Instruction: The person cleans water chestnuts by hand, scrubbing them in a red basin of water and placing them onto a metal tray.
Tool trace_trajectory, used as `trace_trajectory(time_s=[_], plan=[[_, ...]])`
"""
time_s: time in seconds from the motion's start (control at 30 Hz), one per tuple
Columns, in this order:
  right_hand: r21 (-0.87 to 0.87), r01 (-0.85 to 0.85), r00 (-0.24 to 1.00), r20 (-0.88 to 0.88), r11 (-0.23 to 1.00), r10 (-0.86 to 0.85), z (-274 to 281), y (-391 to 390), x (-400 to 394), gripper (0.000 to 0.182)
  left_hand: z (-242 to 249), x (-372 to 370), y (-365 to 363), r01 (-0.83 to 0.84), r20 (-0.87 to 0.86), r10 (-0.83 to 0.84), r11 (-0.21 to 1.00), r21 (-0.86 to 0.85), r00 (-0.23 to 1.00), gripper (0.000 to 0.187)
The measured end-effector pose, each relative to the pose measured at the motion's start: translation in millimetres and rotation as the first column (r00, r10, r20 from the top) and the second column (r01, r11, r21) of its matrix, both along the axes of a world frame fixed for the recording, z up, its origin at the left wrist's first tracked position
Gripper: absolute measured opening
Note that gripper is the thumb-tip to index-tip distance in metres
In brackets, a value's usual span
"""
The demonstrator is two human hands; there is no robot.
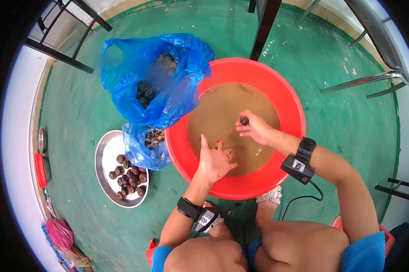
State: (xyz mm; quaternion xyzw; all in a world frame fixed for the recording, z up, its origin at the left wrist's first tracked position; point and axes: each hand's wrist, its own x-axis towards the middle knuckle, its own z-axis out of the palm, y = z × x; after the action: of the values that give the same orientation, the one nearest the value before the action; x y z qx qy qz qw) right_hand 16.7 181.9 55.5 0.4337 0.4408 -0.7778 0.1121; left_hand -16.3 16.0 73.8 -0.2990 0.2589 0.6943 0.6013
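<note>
A large red basin [291,109] holds murky brown water [227,104]. Over the right part of the water, my right hand [255,128] holds a small dark round object [244,120] between its fingers. My left hand [215,161] is spread with its fingers apart above the near left part of the basin, holding nothing. Left of the basin, a round metal tray [105,158] carries several dark brown round pieces [131,177].
A blue plastic bag [122,97] with dark contents overlaps the basin's upper left rim. A smaller blue bag [136,152] lies between tray and basin. Dark furniture legs [264,31] and a chair [381,41] stand beyond. Pink netting [60,233] is at lower left.
</note>
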Motion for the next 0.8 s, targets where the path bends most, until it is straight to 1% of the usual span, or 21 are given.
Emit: trace_trajectory(time_s=[0.03, 0.07, 0.1, 0.13, 0.17, 0.2, 0.27, 0.3, 0.33, 0.37, 0.4, 0.43, 0.47, 0.5, 0.53, 0.6, 0.63, 0.67, 0.7, 0.73, 0.8], plan=[[-0.070, -0.024, 0.999, -0.037, 0.997, 0.022, -1.5, 2.8, 4.0, 0.031, 1.3, -0.1, 0.4, 0.018, -0.006, -0.018, 0.999, -0.041, 1.000, 0.087], [-0.067, -0.024, 0.999, -0.035, 0.997, 0.021, 6.4, -0.5, 5.7, 0.031, 2.4, -0.8, 1.7, 0.034, -0.012, -0.035, 0.996, -0.080, 0.999, 0.090], [-0.344, -0.125, 0.987, -0.142, 0.931, 0.080, 14.4, -9.1, 7.8, 0.030, -1.8, -0.4, 0.6, 0.033, -0.009, -0.033, 0.997, -0.077, 0.999, 0.090], [-0.581, -0.239, 0.961, -0.258, 0.778, 0.103, 21.8, -19.4, 9.9, 0.030, -9.1, 0.7, -2.5, 0.087, -0.070, -0.085, 0.996, 0.027, 0.994, 0.091], [-0.611, -0.251, 0.961, -0.250, 0.750, 0.118, 31.1, -32.5, 8.8, 0.030, -12.6, 1.2, -3.8, 0.147, -0.138, -0.129, 0.981, 0.127, 0.982, 0.092], [-0.572, -0.281, 0.953, -0.263, 0.770, 0.152, 20.5, -40.4, 8.5, 0.032, -15.4, 1.9, -3.2, 0.146, -0.138, -0.129, 0.981, 0.126, 0.982, 0.092], [-0.282, -0.247, 0.952, -0.247, 0.927, 0.179, 4.7, -37.1, 1.9, 0.032, -17.5, 3.6, -2.4, 0.138, -0.122, -0.126, 0.986, 0.091, 0.984, 0.090], [-0.019, -0.243, 0.965, -0.112, 0.970, 0.239, -2.9, -31.3, -1.2, 0.032, -10.5, 1.9, -1.7, 0.127, -0.062, -0.126, 0.992, 0.015, 0.990, 0.090], [0.245, -0.258, 0.966, 0.037, 0.935, 0.257, -10.0, -21.7, -3.4, 0.032, -8.8, 0.3, -0.7, 0.131, -0.066, -0.130, 0.991, 0.011, 0.989, 0.090], [0.147, -0.271, 0.954, 0.169, 0.951, 0.246, -21.6, -8.2, -3.6, 0.031, -7.9, -0.5, -0.1, 0.125, -0.052, -0.127, 0.991, -0.046, 0.990, 0.090], [0.144, -0.267, 0.956, 0.167, 0.953, 0.243, -21.5, -4.1, -0.2, 0.031, -7.4, -1.5, -0.5, 0.121, -0.039, -0.125, 0.987, -0.103, 0.991, 0.091], [0.000, -0.280, 0.956, 0.093, 0.960, 0.278, -21.1, 0.3, 1.9, 0.031, -10.5, -3.7, -3.3, 0.122, -0.040, -0.127, 0.987, -0.103, 0.991, 0.091], [-0.140, -0.300, 0.952, 0.016, 0.944, 0.305, -16.3, 2.5, 1.9, 0.031, -15.2, -5.8, -7.2, 0.134, -0.033, -0.139, 0.984, -0.116, 0.990, 0.086], [-0.153, -0.335, 0.942, -0.027, 0.930, 0.335, -13.6, -1.3, 1.0, 0.032, -20.4, -6.2, -8.8, 0.146, -0.025, -0.150, 0.981, -0.128, 0.988, 0.081], [-0.152, -0.337, 0.941, -0.023, 0.929, 0.337, -11.1, -6.8, 1.0, 0.032, -26.0, -5.0, -7.8, 0.144, -0.021, -0.148, 0.982, -0.124, 0.989, 0.081], [-0.336, -0.445, 0.895, -0.127, 0.830, 0.428, -7.9, -21.7, 2.4, 0.035, -30.1, -3.9, -4.1, 0.112, 0.038, -0.106, 0.957, -0.268, 0.994, 0.072], [-0.358, -0.473, 0.880, -0.141, 0.805, 0.454, -8.4, -30.5, 4.4, 0.034, -36.2, -2.0, -4.2, 0.114, 0.038, -0.107, 0.956, -0.271, 0.994, 0.072], [-0.379, -0.501, 0.864, -0.157, 0.778, 0.479, -12.3, -38.8, 7.1, 0.033, -40.4, 0.1, -3.9, 0.069, 0.010, -0.069, 0.968, -0.240, 0.998, 0.069], [-0.427, -0.494, 0.867, -0.182, 0.757, 0.464, -18.1, -45.2, 9.2, 0.032, -44.5, 0.8, -4.0, 0.026, -0.016, -0.030, 0.978, -0.207, 0.999, 0.065], [-0.429, -0.491, 0.869, -0.183, 0.759, 0.459, -23.3, -46.1, 8.7, 0.032, -48.9, 0.4, -5.0, 0.031, -0.016, -0.035, 0.977, -0.209, 0.999, 0.065], [-0.464, -0.440, 0.894, -0.146, 0.769, 0.424, -32.7, -46.3, 9.3, 0.030, -46.0, -0.4, -4.2, 0.061, 0.064, -0.048, 0.976, -0.208, 0.997, 0.063]])
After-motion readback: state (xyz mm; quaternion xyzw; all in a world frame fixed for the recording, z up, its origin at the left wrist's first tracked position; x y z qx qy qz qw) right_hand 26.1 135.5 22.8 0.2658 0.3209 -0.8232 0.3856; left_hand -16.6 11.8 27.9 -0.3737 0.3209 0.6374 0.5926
